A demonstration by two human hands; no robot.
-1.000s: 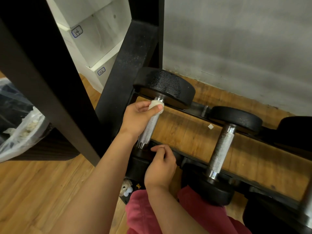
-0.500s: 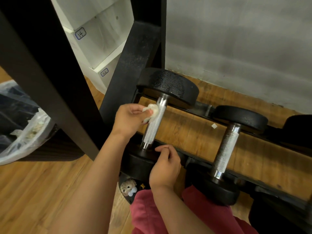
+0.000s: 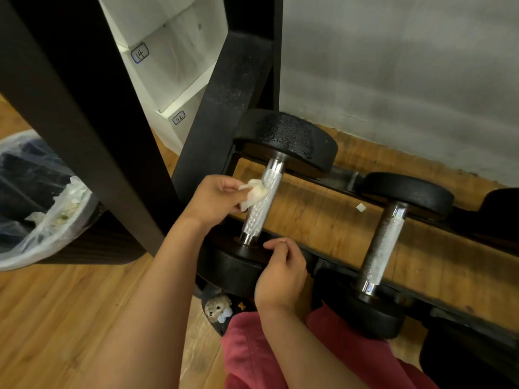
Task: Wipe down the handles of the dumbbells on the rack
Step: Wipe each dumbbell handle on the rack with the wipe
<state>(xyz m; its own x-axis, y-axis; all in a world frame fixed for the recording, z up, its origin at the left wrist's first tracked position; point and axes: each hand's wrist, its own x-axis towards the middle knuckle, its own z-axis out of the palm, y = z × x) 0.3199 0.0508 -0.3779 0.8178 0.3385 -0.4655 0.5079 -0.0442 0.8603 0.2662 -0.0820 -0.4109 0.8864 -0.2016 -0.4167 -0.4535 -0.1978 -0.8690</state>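
At the left end of the rack (image 3: pixel 224 108), the first dumbbell (image 3: pixel 292 138) lies across the two rails. The left hand (image 3: pixel 213 200) pinches a wadded white cloth (image 3: pixel 254 192) and presses it against the left side of the knurled handle (image 3: pixel 264 203), about midway along. The right hand (image 3: pixel 280 273) rests with curled fingers on the dumbbell's near head; whether it grips the head, I cannot tell. A second dumbbell (image 3: pixel 383 245) lies just beside, towards the rack's right end.
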